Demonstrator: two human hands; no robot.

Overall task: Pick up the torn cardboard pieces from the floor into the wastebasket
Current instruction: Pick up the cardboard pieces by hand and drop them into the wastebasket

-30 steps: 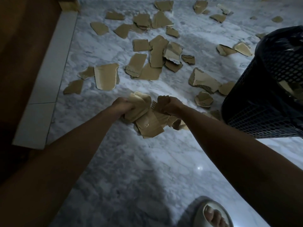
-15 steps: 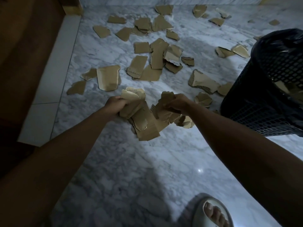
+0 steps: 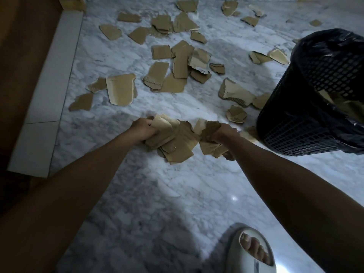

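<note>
at the bottom right of the frame a foot in a pale open-toed slipper stands on the marble floor, which is glossy white stone veined with grey and catches a small glint of light.

just above the middle of the frame, 2 bare forearms reach out. the left hand has its fingers curled round a thick wad of torn cardboard pieces, and the right hand grips a second, more crumpled bunch. the 2 bunches touch in the middle. the pieces are matte tan with ragged edges, and some show the ribbed corrugated core where the facing has peeled away. whether the lowest pieces rest on the floor or hang clear cannot be told.

at the right edge stands the wastebasket, a round black plastic mesh bin lined with a shiny, wrinkled black bag. a few tan scraps show through its mesh, so some cardboard seems to be in already.

the job looks only partly done. near the basket's foot lie several curled scraps, and beyond, toward the top of the frame, dozens of flat pieces are scattered, some overlapping. a pale smooth skirting strip runs up the left side beside dark brown wood.
</note>
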